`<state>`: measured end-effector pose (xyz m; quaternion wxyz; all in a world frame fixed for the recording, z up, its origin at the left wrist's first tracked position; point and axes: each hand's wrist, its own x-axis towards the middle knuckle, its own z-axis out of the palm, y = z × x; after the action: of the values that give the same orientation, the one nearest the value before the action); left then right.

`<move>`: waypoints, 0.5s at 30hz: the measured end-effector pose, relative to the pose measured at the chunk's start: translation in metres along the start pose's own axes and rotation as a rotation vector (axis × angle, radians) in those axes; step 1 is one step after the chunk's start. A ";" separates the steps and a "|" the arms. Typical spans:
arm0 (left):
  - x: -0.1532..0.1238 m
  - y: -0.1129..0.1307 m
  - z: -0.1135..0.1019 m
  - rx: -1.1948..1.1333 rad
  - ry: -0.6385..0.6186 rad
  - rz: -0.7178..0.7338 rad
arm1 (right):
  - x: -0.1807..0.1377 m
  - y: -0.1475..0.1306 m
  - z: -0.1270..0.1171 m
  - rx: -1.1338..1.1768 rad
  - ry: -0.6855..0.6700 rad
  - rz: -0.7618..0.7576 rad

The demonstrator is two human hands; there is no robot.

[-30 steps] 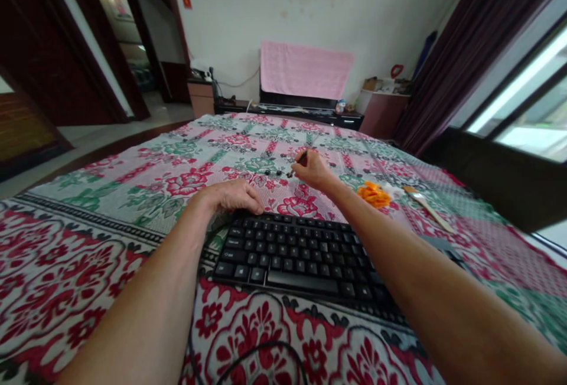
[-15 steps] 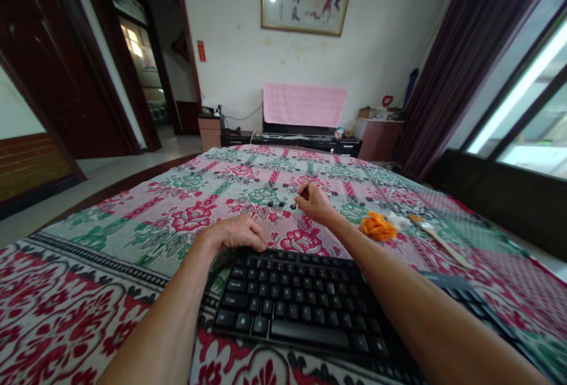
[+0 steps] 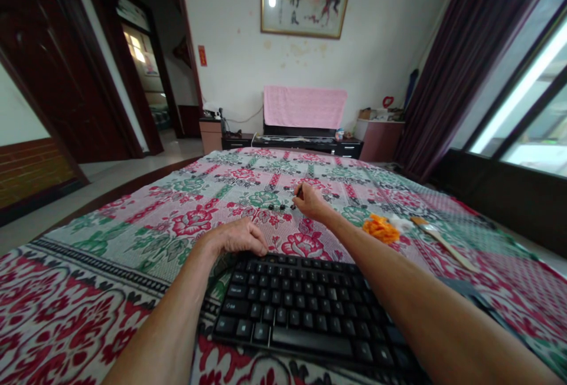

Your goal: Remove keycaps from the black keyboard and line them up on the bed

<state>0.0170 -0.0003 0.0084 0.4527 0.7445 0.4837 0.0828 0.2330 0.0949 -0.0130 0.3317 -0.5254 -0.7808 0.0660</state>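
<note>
A black keyboard (image 3: 305,308) lies on a floral cloth (image 3: 133,237) in front of me. My left hand (image 3: 239,237) rests with curled fingers on the keyboard's far left corner. My right hand (image 3: 310,202) reaches beyond the keyboard and pinches a thin dark tool whose tip shows above the fingers. Just left of it, a few small black keycaps (image 3: 278,206) lie loose on the cloth.
An orange cloth (image 3: 380,228) with a white bit beside it and a wooden-handled brush (image 3: 443,243) lie to the right. A dark device (image 3: 465,288) sits behind my right forearm. A pink-draped cabinet (image 3: 305,107), doorway and dark curtains stand behind.
My head has tilted up, so the wall picture is now in view. My right hand has stayed over the loose keycaps, and the left hand keeps its place on the keyboard corner.
</note>
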 end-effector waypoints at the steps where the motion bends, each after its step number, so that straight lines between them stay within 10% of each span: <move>1: 0.000 -0.001 0.000 0.005 0.002 -0.001 | 0.001 0.000 0.001 -0.002 -0.011 -0.005; 15: 0.001 -0.004 0.001 -0.029 0.009 -0.010 | 0.003 0.003 0.006 -0.067 -0.049 -0.047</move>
<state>0.0155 0.0009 0.0047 0.4616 0.7350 0.4884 0.0908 0.2313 0.1007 -0.0174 0.2965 -0.5161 -0.8024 0.0449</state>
